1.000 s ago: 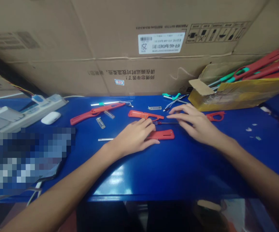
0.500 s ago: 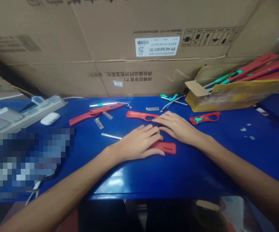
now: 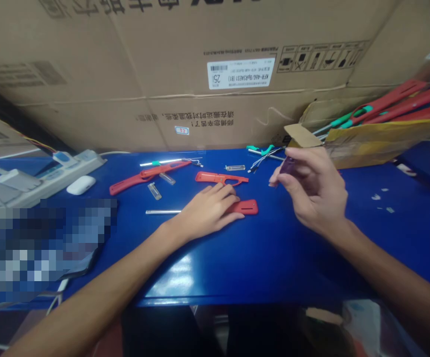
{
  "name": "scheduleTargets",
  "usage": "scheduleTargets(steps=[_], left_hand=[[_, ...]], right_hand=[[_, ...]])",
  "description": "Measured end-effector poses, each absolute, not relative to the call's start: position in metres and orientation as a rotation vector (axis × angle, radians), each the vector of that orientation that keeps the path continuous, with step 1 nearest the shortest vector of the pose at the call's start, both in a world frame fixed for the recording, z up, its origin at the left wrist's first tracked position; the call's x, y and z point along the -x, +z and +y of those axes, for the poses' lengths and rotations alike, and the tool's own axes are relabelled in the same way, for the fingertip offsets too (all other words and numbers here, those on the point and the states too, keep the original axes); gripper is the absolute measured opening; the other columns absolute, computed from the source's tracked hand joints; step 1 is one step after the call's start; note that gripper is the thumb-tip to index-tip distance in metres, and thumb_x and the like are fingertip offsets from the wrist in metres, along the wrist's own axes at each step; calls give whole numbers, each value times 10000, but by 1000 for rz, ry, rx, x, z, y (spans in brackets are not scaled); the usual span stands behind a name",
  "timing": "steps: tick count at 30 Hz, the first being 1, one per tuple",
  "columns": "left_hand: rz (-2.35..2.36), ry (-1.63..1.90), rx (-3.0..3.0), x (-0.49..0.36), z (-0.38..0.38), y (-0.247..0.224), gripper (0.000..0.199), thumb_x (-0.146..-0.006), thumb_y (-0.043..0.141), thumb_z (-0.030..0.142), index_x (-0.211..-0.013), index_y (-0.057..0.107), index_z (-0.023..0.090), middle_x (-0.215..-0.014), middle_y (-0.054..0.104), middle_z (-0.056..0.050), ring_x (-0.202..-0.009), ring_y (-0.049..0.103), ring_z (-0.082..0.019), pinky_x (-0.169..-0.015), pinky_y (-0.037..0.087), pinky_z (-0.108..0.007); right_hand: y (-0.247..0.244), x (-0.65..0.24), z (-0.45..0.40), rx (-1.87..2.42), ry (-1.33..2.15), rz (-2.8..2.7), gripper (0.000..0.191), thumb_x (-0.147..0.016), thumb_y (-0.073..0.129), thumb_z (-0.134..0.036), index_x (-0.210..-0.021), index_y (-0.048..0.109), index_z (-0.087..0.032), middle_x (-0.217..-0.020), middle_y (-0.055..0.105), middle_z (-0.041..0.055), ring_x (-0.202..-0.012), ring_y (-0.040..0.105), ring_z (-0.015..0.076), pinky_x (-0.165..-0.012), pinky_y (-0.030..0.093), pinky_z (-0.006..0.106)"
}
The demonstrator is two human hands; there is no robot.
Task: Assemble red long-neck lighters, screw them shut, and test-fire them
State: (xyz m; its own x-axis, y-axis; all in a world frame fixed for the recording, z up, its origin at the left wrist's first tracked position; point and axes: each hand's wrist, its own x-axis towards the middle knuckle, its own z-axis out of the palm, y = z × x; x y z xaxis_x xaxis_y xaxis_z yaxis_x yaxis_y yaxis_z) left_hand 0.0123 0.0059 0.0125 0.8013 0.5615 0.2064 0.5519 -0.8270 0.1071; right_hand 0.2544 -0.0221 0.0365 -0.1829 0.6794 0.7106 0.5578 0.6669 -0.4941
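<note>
My left hand (image 3: 213, 210) lies over a red long-nose lighter (image 3: 250, 207), its fingers closed round the body. The slotted handle end shows right of the hand and the metal tube (image 3: 162, 212) sticks out left; the middle is hidden. Raised off the table, my right hand (image 3: 313, 186) pinches a small dark purple, see-through piece (image 3: 287, 164) between thumb and fingers. Just beyond my left hand lies a red lighter shell half (image 3: 218, 177) with a trigger opening. Clear small tanks (image 3: 234, 167) lie about.
Red lighter parts (image 3: 136, 182) lie at the left, with a metal rod beside them. Green pieces and wires (image 3: 261, 149) sit near the back. A carton (image 3: 378, 144) of red lighters stands right. A power strip (image 3: 77, 166) and white earbud case (image 3: 81, 185) are left. Large cardboard backs the table.
My right hand has lifted away from beside my left hand, moved right, and now pinches the purple piece. The lighter under my left hand has shifted left and slightly away from me.
</note>
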Motion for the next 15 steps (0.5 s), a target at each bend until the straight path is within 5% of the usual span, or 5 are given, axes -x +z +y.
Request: scheduleTargets(steps=[15], left_hand=[[929, 365, -2944, -12, 6, 11, 437, -1046, 444, 497, -1139, 664, 131, -1167, 639, -109, -1161, 585, -275, -1031, 493, -449]], right_hand=[[22, -242, -21, 881, 435, -1762, 348, -1001, 563, -252, -1321, 474, -354, -1199, 568, 56, -936, 713, 196, -842, 656, 403]])
